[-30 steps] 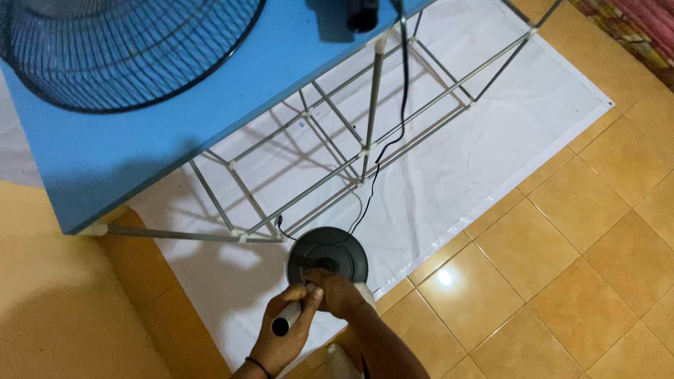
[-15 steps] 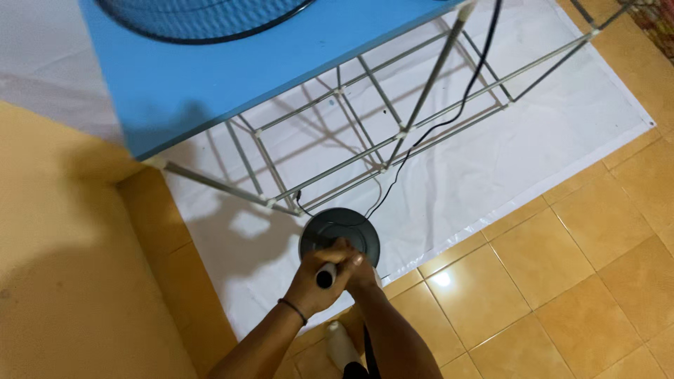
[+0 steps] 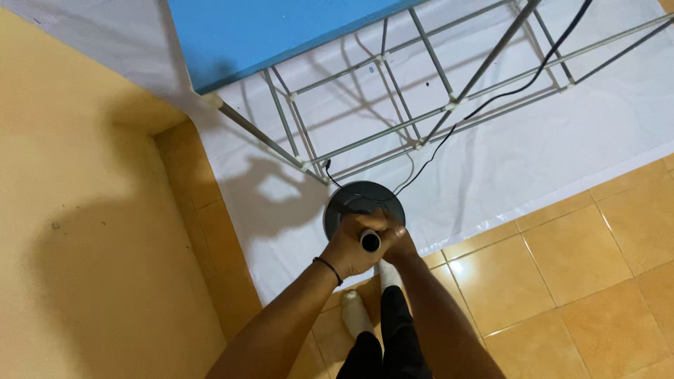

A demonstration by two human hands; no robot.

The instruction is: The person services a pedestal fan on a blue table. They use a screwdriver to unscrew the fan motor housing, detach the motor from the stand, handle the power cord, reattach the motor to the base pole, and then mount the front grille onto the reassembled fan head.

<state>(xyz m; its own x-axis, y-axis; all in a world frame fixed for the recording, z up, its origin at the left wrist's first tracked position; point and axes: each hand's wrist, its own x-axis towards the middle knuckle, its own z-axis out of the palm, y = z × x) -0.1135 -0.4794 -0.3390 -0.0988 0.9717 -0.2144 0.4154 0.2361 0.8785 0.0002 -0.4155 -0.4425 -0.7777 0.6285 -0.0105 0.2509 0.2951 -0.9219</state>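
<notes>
Upright pole (image 3: 370,241), seen end-on from above: dark hollow top ringed in pale grey, just below frame centre. Planted in round black base (image 3: 363,203) at 12 o'clock from pole top, resting on white sheet (image 3: 533,161) near its edge.

Left hand (image 3: 351,247) wrapped round pole from 9 o'clock, fingers (image 3: 372,223) curled tight over the top edge; thin dark band (image 3: 328,269) at wrist. Right hand (image 3: 399,243) clamped from 3 o'clock, fingers pressed together against pole, touching left hand. Both forearms entering from 6 o'clock.

Black cable (image 3: 491,98) running from base toward 1 o'clock, up through metal frame and out of shot at top. Short cable loop on base at 11 o'clock.

Grey metal frame (image 3: 393,133) of counter at 12 o'clock from base: thin rods with white joints, slanted leg reaching down to 10 o'clock of base. Blue counter (image 3: 274,31) top at 11 o'clock, upper edge of frame.

Below hands at 6 o'clock: white-socked feet (image 3: 357,314) and dark trouser legs (image 3: 386,344) on orange tiled floor (image 3: 576,281). Tiles filling 3 to 5 o'clock; bright glare spot just right of right forearm.

Yellow wall (image 3: 84,231) across whole 9 o'clock side, arm shadows cast on it and on sheet.
</notes>
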